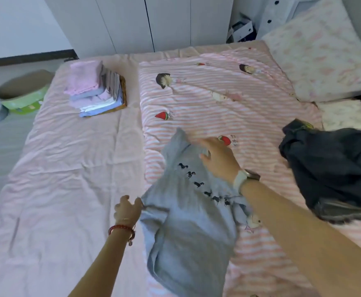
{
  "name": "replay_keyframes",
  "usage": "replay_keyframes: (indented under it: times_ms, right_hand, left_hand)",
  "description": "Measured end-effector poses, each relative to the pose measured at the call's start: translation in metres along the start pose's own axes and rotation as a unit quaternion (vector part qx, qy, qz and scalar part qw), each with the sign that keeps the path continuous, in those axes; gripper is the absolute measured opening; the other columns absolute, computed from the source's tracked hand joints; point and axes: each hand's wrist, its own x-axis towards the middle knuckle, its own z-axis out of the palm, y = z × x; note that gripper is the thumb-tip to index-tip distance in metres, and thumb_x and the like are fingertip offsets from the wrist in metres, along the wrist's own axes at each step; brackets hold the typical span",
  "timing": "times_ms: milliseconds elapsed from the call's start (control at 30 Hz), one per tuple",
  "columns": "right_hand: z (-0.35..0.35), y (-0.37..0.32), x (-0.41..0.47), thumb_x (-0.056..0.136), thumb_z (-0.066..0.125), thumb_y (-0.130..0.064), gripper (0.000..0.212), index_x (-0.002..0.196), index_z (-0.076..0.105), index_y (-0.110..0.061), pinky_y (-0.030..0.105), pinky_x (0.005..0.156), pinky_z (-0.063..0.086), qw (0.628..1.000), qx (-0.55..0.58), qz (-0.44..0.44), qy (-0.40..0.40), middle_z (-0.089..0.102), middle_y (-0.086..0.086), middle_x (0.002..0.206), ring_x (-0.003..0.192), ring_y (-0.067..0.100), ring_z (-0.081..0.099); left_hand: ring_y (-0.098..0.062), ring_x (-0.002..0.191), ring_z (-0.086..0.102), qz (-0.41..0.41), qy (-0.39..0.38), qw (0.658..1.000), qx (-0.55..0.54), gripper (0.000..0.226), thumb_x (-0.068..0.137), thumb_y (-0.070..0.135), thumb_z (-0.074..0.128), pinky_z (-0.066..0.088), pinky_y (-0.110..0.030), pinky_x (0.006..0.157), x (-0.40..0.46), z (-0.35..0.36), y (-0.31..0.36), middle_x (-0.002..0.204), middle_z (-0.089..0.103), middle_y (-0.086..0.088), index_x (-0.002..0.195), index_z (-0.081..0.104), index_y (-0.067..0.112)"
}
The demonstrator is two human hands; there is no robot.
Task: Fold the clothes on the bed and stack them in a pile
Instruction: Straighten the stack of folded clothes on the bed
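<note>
Grey shirt (188, 213) rumpled on striped quilt (228, 108), mid-bed. Left hand (126, 209) pinching hem; right hand (219, 158) clutching upper cloth. Soft, light, limp; best held at corners.

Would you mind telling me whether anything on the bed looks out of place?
The dark garment lies crumpled at the bed's right side, unfolded, far from the folded pile at the far left.

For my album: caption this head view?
Both hands spread a grey printed shirt on the pink bed.
</note>
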Motion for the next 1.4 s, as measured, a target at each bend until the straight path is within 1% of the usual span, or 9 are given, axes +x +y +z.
replay_keyframes:
  times_ms: [167, 367, 567, 667, 733, 800, 933, 1200, 1400]
  right_hand:
    - [0.082, 0.097, -0.079, 0.092, 0.049, -0.013, 0.040, 0.132, 0.044, -0.005, 0.039, 0.100, 0.033, 0.972, 0.063, 0.227, -0.012, 0.045, 0.017, 0.134, 0.123, 0.033, 0.039]
    - [0.110, 0.162, -0.083, 0.090, 0.057, -0.025, 0.050, 0.131, 0.044, -0.001, 0.046, 0.098, 0.038, 0.945, 0.057, 0.317, 0.064, 0.049, 0.017, 0.132, 0.122, 0.036, 0.041]
    - [0.119, 0.192, -0.067, 0.091, 0.050, -0.038, 0.031, 0.082, 0.052, -0.009, 0.034, 0.060, 0.044, 0.930, 0.169, 0.325, 0.016, 0.049, 0.001, 0.066, 0.063, 0.019, 0.048]
    - [0.117, 0.198, -0.069, 0.090, 0.053, -0.022, 0.020, 0.078, 0.044, -0.008, 0.030, 0.053, 0.031, 0.923, 0.249, 0.288, 0.048, 0.039, 0.002, 0.063, 0.056, 0.014, 0.035]
    - [0.112, 0.204, -0.072, 0.090, 0.054, -0.018, 0.015, 0.083, 0.047, -0.006, 0.029, 0.053, 0.032, 0.920, 0.284, 0.266, 0.046, 0.040, 0.003, 0.064, 0.056, 0.013, 0.036]
    - [0.107, 0.206, -0.077, 0.091, 0.053, -0.019, 0.013, 0.086, 0.048, -0.009, 0.026, 0.051, 0.032, 0.921, 0.301, 0.242, 0.044, 0.040, 0.001, 0.064, 0.053, 0.009, 0.035]
    - [0.085, 0.192, -0.088, 0.093, 0.052, -0.019, 0.010, 0.084, 0.047, -0.020, 0.018, 0.050, 0.034, 0.913, 0.322, 0.226, 0.110, 0.043, -0.004, 0.064, 0.051, 0.003, 0.038]
    - [0.020, 0.111, -0.159, 0.095, 0.048, -0.015, 0.010, 0.097, 0.057, -0.012, 0.040, 0.055, 0.043, 0.948, 0.161, 0.151, 0.227, 0.059, 0.005, 0.070, 0.062, 0.026, 0.054]
    - [-0.055, 0.033, -0.216, 0.090, 0.050, -0.021, 0.027, 0.098, 0.068, -0.003, 0.039, 0.052, 0.042, 0.930, 0.134, 0.019, 0.341, 0.057, 0.021, 0.061, 0.056, 0.036, 0.053]
  left_hand:
    - [-0.034, 0.128, 0.034, 0.182, 0.009, 0.970, 0.160, 0.047, 0.092, 0.026, 0.052, 0.031, -0.043, 0.102, 0.029, 0.051, 0.009, 0.140, 0.037, -0.015, 0.136, 0.042, 0.012]
    - [-0.021, 0.142, 0.015, 0.385, -0.024, 0.851, 0.356, 0.048, 0.095, 0.029, 0.044, 0.020, -0.044, 0.111, 0.087, 0.142, 0.081, 0.151, 0.026, 0.000, 0.141, 0.033, 0.021]
    - [-0.022, 0.144, -0.010, 0.427, -0.097, 0.754, 0.490, 0.070, 0.094, 0.040, 0.044, 0.008, -0.054, 0.114, 0.158, 0.220, 0.162, 0.158, -0.002, 0.005, 0.149, 0.003, 0.026]
    - [-0.026, 0.142, 0.012, 0.406, -0.106, 0.733, 0.535, 0.071, 0.083, 0.046, 0.058, 0.006, -0.054, 0.112, 0.167, 0.236, 0.180, 0.149, 0.031, -0.002, 0.143, 0.025, 0.025]
    - [-0.026, 0.121, 0.044, 0.446, -0.078, 0.708, 0.542, 0.033, 0.081, 0.046, 0.061, 0.023, -0.043, 0.106, 0.164, 0.229, 0.186, 0.116, 0.057, -0.001, 0.105, 0.051, 0.026]
    - [-0.018, 0.088, 0.053, 0.476, -0.086, 0.714, 0.507, 0.022, 0.084, 0.045, 0.059, 0.038, -0.030, 0.080, 0.152, 0.211, 0.186, 0.094, 0.061, 0.002, 0.085, 0.047, 0.026]
    - [-0.019, 0.066, 0.049, 0.526, -0.085, 0.742, 0.407, 0.027, 0.089, 0.044, 0.054, 0.033, -0.026, 0.056, 0.111, 0.153, 0.156, 0.080, 0.058, -0.001, 0.092, 0.052, 0.017]
    - [-0.015, 0.057, 0.044, 0.469, -0.042, 0.874, 0.123, 0.019, 0.078, 0.021, 0.074, 0.033, -0.015, 0.051, -0.010, 0.034, 0.057, 0.058, 0.048, 0.008, 0.083, 0.059, 0.010]
    - [0.002, 0.053, 0.041, 0.516, -0.028, 0.855, -0.047, 0.020, 0.073, 0.013, 0.076, 0.034, -0.007, 0.051, -0.104, -0.063, 0.042, 0.054, 0.053, 0.010, 0.066, 0.058, 0.017]
